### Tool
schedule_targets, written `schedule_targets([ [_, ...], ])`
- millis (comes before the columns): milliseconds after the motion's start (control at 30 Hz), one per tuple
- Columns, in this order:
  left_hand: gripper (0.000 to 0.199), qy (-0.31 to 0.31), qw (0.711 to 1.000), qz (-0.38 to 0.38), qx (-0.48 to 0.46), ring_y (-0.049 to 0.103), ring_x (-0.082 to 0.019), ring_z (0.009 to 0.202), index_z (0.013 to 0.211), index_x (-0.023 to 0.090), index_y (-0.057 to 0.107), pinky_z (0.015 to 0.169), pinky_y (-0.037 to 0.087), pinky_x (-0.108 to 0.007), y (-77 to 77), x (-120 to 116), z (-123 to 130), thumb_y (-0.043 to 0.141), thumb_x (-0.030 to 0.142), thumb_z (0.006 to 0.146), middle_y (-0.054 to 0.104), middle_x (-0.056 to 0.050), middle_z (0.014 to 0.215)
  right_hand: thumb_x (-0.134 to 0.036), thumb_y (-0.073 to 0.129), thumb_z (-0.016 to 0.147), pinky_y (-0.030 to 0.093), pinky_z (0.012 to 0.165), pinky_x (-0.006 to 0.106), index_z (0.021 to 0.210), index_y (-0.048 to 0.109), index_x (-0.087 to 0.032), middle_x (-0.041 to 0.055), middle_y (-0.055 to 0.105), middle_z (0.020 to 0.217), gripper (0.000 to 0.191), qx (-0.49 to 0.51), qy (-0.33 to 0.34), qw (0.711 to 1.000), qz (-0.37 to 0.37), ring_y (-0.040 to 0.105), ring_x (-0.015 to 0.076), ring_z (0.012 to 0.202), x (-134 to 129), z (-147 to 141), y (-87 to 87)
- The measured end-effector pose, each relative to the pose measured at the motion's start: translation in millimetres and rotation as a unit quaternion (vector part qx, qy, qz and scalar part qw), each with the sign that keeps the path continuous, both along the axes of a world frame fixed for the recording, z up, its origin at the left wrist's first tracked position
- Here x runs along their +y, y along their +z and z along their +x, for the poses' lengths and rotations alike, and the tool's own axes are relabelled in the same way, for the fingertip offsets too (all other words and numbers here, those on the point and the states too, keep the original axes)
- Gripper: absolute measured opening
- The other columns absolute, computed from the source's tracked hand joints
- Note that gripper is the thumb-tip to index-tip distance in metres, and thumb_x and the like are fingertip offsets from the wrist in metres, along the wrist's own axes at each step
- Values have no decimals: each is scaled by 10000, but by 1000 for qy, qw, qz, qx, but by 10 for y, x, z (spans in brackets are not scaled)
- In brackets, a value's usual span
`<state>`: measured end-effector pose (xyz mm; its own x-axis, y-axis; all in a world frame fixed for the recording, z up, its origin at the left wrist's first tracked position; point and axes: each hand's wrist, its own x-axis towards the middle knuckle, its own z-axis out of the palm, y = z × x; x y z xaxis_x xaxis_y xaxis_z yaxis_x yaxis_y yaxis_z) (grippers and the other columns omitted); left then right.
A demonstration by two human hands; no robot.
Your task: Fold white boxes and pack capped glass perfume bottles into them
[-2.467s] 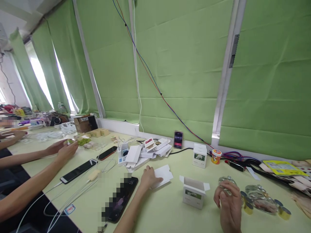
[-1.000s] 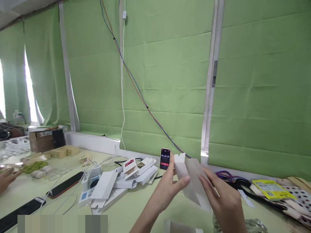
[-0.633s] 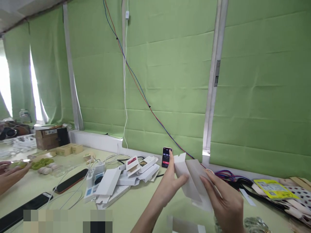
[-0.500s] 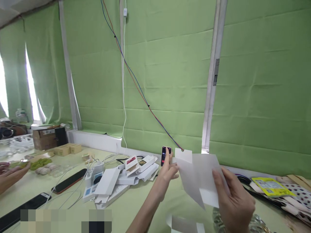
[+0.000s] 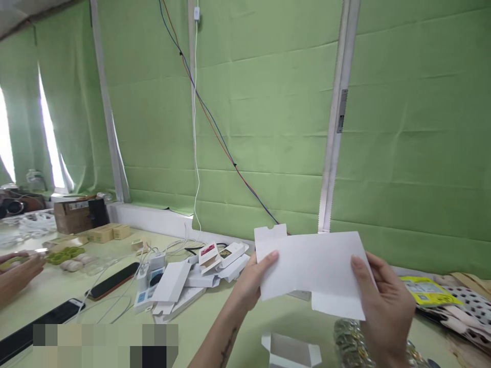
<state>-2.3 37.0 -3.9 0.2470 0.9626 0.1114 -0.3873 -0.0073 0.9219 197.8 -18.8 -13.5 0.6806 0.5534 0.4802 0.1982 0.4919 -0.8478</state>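
Observation:
A flat white cardboard box blank (image 5: 314, 260) is held up in front of me between both hands. My left hand (image 5: 255, 276) grips its left end, thumb on the near face and fingers behind. On the right end, my right hand (image 5: 385, 296) pinches it the same way, its fingers mostly behind the card. The blank has a notched tab at the upper left and a flap along the lower right. Below it on the table stands an open white box (image 5: 293, 350), partly cut off by the frame. Coiled clear-and-gold strands (image 5: 351, 342) lie beside my right wrist.
White boxes (image 5: 172, 283) are piled left of centre, among cables and a charger (image 5: 156, 260). Two phones (image 5: 113, 281) lie farther left. Another person's hand (image 5: 23, 273) is at the left edge. A yellow packet (image 5: 427, 291) sits at the right, before the green curtain (image 5: 268, 117).
My left hand has come back from the propped-up phone and taken hold of the blank's left end. The blank has been spread flatter and now covers that phone.

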Motion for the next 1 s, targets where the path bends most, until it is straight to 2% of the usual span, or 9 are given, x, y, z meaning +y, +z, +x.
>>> schedule_targets([
  [100, 550, -88, 993, -9, -73, 660, -293, 967, 1235, 95, 524, 880, 504, -381, -5, 104, -68, 709, 300, 760, 692, -166, 1061, -491, 682, 728, 547, 460, 288, 1141, 596, -143, 99, 761, 861, 547, 82, 160, 983, -35, 699, 235, 600, 76, 132, 47],
  [200, 521, -107, 987, -19, -116, 664, -286, 978, 1235, 76, 514, 916, 495, -379, -13, 215, -117, 695, 257, 781, 702, -168, 1040, -482, 707, 706, 555, 508, 312, 1164, 581, -154, 87, 765, 850, 577, 61, 299, 947, -102, 706, 252, 643, 137, 212, 83],
  [267, 491, -105, 986, -25, -131, 661, -282, 994, 1241, 67, 505, 937, 486, -381, -18, 280, -148, 665, 233, 807, 702, -170, 1043, -460, 736, 678, 555, 555, 323, 1112, 617, -156, 86, 763, 873, 543, 28, 361, 921, -143, 705, 255, 688, 151, 231, 96],
  [367, 463, -122, 982, -31, -140, 648, -284, 1025, 1248, 53, 495, 960, 473, -393, -15, 327, -181, 627, 215, 834, 701, -173, 1050, -469, 748, 644, 545, 597, 343, 992, 674, -149, 86, 763, 868, 479, -13, 401, 899, -177, 695, 265, 715, 160, 226, 81],
  [500, 472, -154, 976, -32, -153, 627, -294, 1063, 1252, 39, 489, 990, 447, -412, 8, 299, -175, 621, 226, 840, 693, -182, 1065, -500, 708, 677, 538, 629, 356, 1005, 671, -131, 96, 759, 860, 495, -35, 395, 901, -178, 692, 272, 740, 214, 206, 21],
  [767, 468, -126, 977, -43, -165, 632, -286, 1056, 1255, 47, 487, 995, 447, -413, 48, 226, -135, 631, 179, 830, 698, -174, 1061, -494, 642, 760, 529, 570, 313, 1135, 593, -137, 86, 747, 891, 520, -67, 340, 926, -151, 681, 254, 709, 262, 203, -46],
  [900, 491, -114, 981, -22, -155, 625, -293, 1066, 1242, 56, 507, 991, 454, -407, 39, 224, -124, 673, 181, 797, 696, -171, 1070, -531, 568, 803, 522, 570, 302, 1146, 586, -131, 94, 734, 917, 528, -126, 259, 949, -132, 667, 269, 753, 273, 186, -82],
  [1000, 522, -91, 985, -15, -145, 634, -293, 1050, 1238, 59, 514, 982, 465, -399, 30, 224, -101, 704, 178, 766, 697, -171, 1069, -553, 481, 847, 518, 596, 303, 1144, 595, -133, 77, 725, 842, 526, -177, 172, 961, -125, 647, 259, 737, 295, 170, -112],
])
